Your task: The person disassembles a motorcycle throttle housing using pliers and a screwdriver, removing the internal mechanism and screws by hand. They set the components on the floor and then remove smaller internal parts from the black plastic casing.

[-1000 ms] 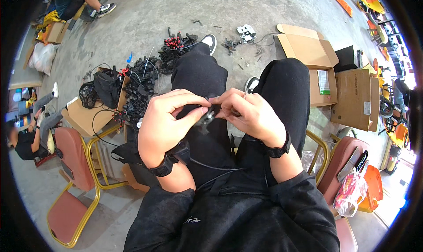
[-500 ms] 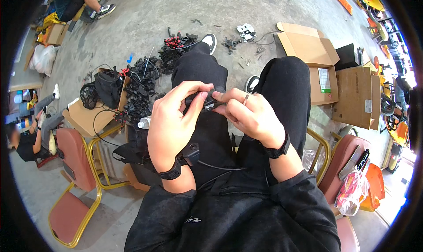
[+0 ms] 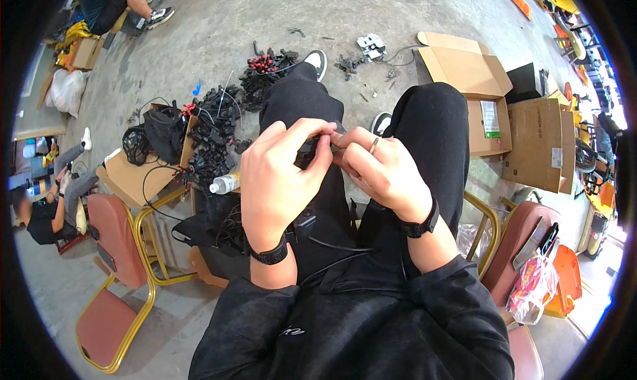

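My left hand (image 3: 282, 177) and my right hand (image 3: 383, 173) meet above my lap, thumbs and fingertips pinched together. Between them is a small black part (image 3: 308, 152), mostly covered by the fingers, so its kind is hard to make out. A black boxy piece (image 3: 305, 221) sits beside my left wrist, partly hidden by it. A thin black cable (image 3: 338, 246) runs across my lap. Each wrist wears a black band.
Left of my legs lie a heap of black parts and cables (image 3: 215, 124), a clear bottle (image 3: 224, 184) and an open carton (image 3: 136, 177). Cardboard boxes (image 3: 537, 144) stand to the right. Chairs (image 3: 116, 240) flank me; other people sit at the far left.
My left hand has shifted right and turned, covering more of the black part. The right hand stays nearly in place. More of the bottle now shows.
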